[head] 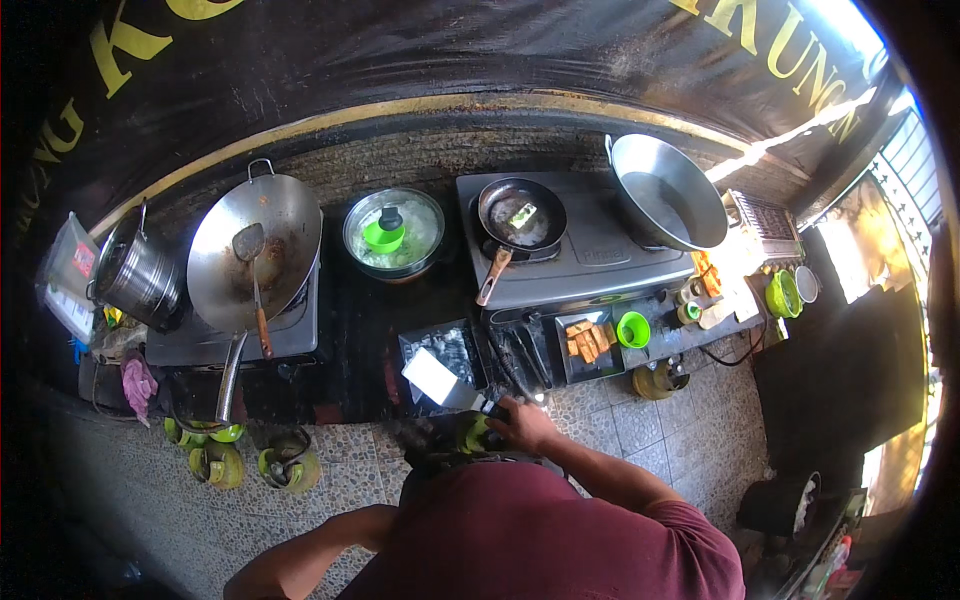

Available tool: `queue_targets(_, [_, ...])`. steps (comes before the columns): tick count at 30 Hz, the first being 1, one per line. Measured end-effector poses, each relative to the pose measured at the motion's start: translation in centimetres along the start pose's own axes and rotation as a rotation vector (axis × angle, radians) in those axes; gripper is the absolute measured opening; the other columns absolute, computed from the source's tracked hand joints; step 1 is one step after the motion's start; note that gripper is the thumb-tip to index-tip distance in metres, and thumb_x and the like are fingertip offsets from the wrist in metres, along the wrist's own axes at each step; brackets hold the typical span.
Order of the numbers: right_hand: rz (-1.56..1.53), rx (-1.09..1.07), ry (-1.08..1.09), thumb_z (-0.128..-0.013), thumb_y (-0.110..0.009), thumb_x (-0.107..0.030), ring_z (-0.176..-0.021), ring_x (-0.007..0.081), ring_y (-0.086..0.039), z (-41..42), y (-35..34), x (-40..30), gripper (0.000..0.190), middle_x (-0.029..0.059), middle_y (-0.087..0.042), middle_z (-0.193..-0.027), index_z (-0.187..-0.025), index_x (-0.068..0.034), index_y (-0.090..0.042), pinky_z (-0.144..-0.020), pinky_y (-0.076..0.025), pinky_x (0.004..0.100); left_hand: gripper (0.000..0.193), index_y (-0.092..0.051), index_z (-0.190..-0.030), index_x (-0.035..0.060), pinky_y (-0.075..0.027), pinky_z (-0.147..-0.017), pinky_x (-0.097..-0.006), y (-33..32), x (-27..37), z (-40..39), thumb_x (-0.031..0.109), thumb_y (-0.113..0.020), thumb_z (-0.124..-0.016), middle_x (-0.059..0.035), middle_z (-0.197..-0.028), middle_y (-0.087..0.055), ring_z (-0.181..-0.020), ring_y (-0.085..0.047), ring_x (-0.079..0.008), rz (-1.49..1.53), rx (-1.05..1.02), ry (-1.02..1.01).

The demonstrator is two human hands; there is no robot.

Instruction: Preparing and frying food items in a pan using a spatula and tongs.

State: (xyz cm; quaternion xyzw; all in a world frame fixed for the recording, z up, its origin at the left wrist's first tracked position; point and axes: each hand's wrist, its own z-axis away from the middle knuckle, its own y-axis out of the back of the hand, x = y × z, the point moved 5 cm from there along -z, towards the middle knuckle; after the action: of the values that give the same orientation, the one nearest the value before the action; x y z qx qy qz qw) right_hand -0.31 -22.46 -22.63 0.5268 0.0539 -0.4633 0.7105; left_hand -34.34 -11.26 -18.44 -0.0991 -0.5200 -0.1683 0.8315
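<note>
My right hand (521, 424) is closed around the black handle of a metal turner (435, 380), whose broad shiny blade lies above a dark square tray (450, 352) with whitish residue. My left hand is hidden; only that forearm shows, bent in beside my body. Ahead, a small frying pan (523, 215) with a wooden-look handle sits on the gas stove (585, 259), and a pale and green piece of food (523, 216) lies in it. To the right of the turner, browned rectangular pieces (589, 341) rest on a black square plate (570, 367) beside a green cup (633, 330).
A large wok (217, 262) with a spatula stands on the left stove, near a steel pot (142, 281). A glass-like bowl (394, 262) holds white contents and a green scoop (383, 236). A deep metal pan (664, 195) stands at right. Gas cylinders (289, 465) stand below the counter.
</note>
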Motion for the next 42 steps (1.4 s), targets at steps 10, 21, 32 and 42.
queue_targets(10, [-0.062,0.15,-0.022,-0.091,-0.067,-0.046,-0.094,0.0421,-0.07,0.8,3.1,-0.9,0.051,0.0225,-0.072,-0.098,-0.124,-0.007,-0.056,-0.084,-0.054,0.0505,0.047,-0.061,-0.13,0.0013,-0.049,-0.098,-0.04,-0.2,-1.2,-0.4,0.025,-0.071,-0.09,-0.0192,-0.125,-0.066,-0.109,-0.064,-0.0276,-0.066,-0.044,-0.084])
queue_targets(21, [0.187,0.918,-0.049,-0.092,-0.061,-0.022,-0.085,0.0474,-0.068,-1.6,26.3,4.7,0.037,0.0255,-0.07,-0.089,-0.124,-0.007,-0.047,-0.077,-0.052,0.0555,0.037,-0.055,-0.134,-0.0042,-0.048,-0.101,-0.0374,-4.7,-8.5,-5.6,0.013,-0.056,-0.102,-0.013,-0.13,-0.062,-0.117,-0.059,-0.0197,0.692,-0.16,0.243])
queue_targets(32, [0.295,0.528,-0.08,-0.098,-0.05,-0.025,-0.097,0.0509,-0.066,-13.3,30.1,2.2,0.032,0.0308,-0.069,-0.098,-0.128,-0.013,-0.05,-0.085,-0.052,0.0586,0.055,-0.064,-0.128,0.0049,-0.05,-0.094,-0.0431,-3.9,-4.3,-7.9,0.039,-0.07,-0.086,-0.0245,-0.119,-0.068,-0.112,-0.065,-0.0358,0.058,0.138,0.115])
queue_targets(42, [0.392,0.549,-0.09,-0.092,-0.06,-0.031,-0.101,0.0439,-0.068,-13.0,33.5,1.0,0.035,0.0241,-0.071,-0.105,-0.124,-0.015,-0.063,-0.086,-0.055,0.0526,0.05,-0.067,-0.123,0.006,-0.05,-0.094,-0.043,-3.7,1.0,-9.3,0.039,-0.071,-0.087,-0.0228,-0.121,-0.068,-0.114,-0.065,-0.0364,-0.162,0.046,0.224])
